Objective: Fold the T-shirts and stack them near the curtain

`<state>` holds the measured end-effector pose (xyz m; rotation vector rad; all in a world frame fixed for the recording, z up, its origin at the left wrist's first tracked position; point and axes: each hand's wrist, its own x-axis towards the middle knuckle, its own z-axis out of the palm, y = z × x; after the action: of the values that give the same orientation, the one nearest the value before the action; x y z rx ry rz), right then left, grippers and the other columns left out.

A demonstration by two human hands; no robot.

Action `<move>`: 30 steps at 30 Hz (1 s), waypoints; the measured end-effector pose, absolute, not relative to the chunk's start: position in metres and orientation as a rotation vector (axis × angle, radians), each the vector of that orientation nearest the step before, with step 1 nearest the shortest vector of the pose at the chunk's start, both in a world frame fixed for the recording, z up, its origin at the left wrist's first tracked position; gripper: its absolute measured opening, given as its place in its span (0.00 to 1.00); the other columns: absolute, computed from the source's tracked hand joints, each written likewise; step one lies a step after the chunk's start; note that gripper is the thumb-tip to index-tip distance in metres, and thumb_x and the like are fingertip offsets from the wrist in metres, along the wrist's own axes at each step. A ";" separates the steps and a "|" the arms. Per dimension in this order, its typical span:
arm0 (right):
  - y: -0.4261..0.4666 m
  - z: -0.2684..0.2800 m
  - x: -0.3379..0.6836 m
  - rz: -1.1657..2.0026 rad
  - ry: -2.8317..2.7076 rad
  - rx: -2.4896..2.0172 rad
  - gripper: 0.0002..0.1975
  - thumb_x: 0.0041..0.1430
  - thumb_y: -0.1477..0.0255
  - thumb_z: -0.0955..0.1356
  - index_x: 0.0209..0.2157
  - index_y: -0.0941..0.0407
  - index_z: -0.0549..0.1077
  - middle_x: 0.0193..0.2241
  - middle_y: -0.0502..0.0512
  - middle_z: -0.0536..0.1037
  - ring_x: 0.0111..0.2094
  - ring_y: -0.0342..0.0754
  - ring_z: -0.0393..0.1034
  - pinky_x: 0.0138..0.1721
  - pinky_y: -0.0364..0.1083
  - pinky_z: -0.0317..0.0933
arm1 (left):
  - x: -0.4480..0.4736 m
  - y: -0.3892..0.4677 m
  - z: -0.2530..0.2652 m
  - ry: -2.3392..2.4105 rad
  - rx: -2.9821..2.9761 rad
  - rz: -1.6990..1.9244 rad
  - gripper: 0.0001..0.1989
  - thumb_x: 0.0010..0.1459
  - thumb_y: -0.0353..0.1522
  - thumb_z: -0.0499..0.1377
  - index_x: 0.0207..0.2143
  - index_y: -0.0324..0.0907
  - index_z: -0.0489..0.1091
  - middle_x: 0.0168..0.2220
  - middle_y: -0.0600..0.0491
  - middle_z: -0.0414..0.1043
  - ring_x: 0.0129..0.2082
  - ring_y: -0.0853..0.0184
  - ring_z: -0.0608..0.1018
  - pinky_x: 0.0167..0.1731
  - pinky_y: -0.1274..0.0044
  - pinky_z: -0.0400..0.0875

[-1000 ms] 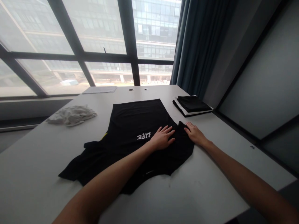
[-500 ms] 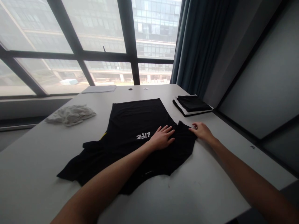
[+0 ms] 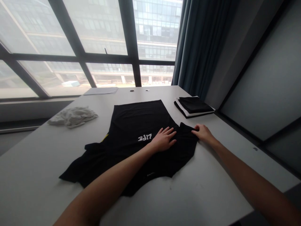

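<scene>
A black T-shirt [image 3: 134, 121] lies spread on the white table [image 3: 207, 188], its hem toward the window and its neck toward me. White lettering on it appears upside down, and a bit of yellow shows at its left side. My left hand [image 3: 163, 139] rests flat on the shirt beside the lettering, fingers spread. At the end of the right-hand sleeve, my right hand [image 3: 202, 133] pinches the sleeve edge between thumb and fingers. The other sleeve stretches out to the left, partly behind my left forearm.
A crumpled whitish cloth [image 3: 73, 117] lies on the left of the table. Folded black and white garments [image 3: 194, 105] are stacked at the right. Papers [image 3: 101, 90] lie at the far edge, below the window. A dark blue curtain [image 3: 199, 44] hangs behind the stack.
My right thumb and fingers have closed on the sleeve edge. My left hand stays flat on the shirt. The view has shifted very slightly.
</scene>
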<state>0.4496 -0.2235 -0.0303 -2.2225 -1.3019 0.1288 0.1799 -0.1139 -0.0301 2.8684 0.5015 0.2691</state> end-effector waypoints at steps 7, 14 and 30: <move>-0.217 -0.039 0.446 0.099 -1.237 -1.997 0.06 0.50 0.67 0.69 0.30 0.54 0.73 0.31 0.55 0.80 0.34 0.51 0.73 0.39 0.48 0.63 | 0.180 -0.114 -0.029 0.497 2.869 0.265 0.29 0.71 0.46 0.50 0.69 0.46 0.58 0.72 0.48 0.51 0.73 0.53 0.52 0.69 0.54 0.45; -0.216 -0.034 0.441 0.243 -1.099 -1.827 0.09 0.47 0.65 0.70 0.30 0.55 0.76 0.31 0.57 0.80 0.36 0.54 0.73 0.42 0.51 0.65 | 0.179 -0.115 -0.029 0.487 2.840 0.292 0.28 0.71 0.45 0.51 0.69 0.46 0.59 0.72 0.47 0.52 0.73 0.53 0.53 0.69 0.54 0.45; -0.232 -0.002 0.382 0.664 -1.190 -1.293 0.29 0.56 0.61 0.74 0.58 0.53 0.72 0.44 0.57 0.81 0.45 0.54 0.76 0.51 0.54 0.70 | 0.196 -0.115 -0.020 0.491 1.519 0.618 0.31 0.71 0.51 0.45 0.66 0.41 0.58 0.48 0.43 0.75 0.39 0.62 0.81 0.35 0.71 0.79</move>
<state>0.3820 -0.2321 -0.0016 -1.2930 -1.1902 0.6637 0.1956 -0.1146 -0.0203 1.5188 0.4913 0.6177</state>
